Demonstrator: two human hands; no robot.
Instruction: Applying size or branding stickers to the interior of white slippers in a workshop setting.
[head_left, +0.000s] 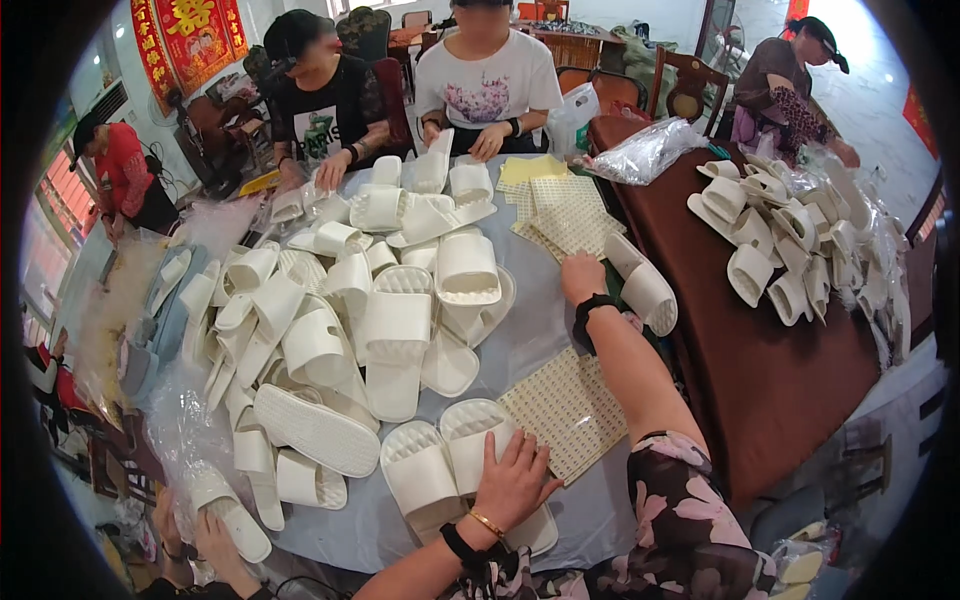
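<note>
Near the front edge of the table, a pair of white slippers (418, 470) lies side by side, toes away from me. My left hand (512, 482) rests flat across the right slipper of the pair, fingers stretched out. To its right is a sheet of small printed stickers (572, 412), partly under my right forearm. My right hand (582, 278) reaches forward to the near edge of more sticker sheets (572, 212); its fingers are curled, and whatever they pinch is hidden. Just right of that hand lies a single white slipper (642, 285).
A large heap of white slippers (398, 330) covers the table's left and middle. A brown table (770, 390) on the right bears another slipper pile (790, 225) and clear plastic bags (648, 152). Several people work around; another person's hands (215, 545) hold a slipper at lower left.
</note>
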